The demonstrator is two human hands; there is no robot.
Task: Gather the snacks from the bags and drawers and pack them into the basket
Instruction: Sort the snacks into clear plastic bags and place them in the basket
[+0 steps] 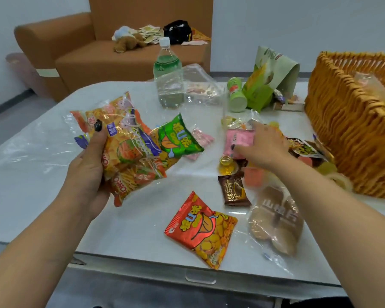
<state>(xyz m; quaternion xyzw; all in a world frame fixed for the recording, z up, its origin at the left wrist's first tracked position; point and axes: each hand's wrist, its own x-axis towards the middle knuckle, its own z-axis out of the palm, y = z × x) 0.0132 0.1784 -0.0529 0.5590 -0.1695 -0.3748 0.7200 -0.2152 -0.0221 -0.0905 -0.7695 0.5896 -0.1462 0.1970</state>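
Observation:
My left hand grips a clear plastic bag of orange snack packets above the table, with a green packet sticking out of it. My right hand reaches over a pile of small snacks and holds a pink packet. A red and orange snack packet, a brown chocolate packet and a clear bag of round brown cakes lie on the white table. The wicker basket stands at the right, a wrapped item showing inside it.
A plastic bottle, a green cup, a green paper bag tipped over and an empty clear bag stand at the back of the table. A drawer handle shows below the front edge. A brown sofa sits behind.

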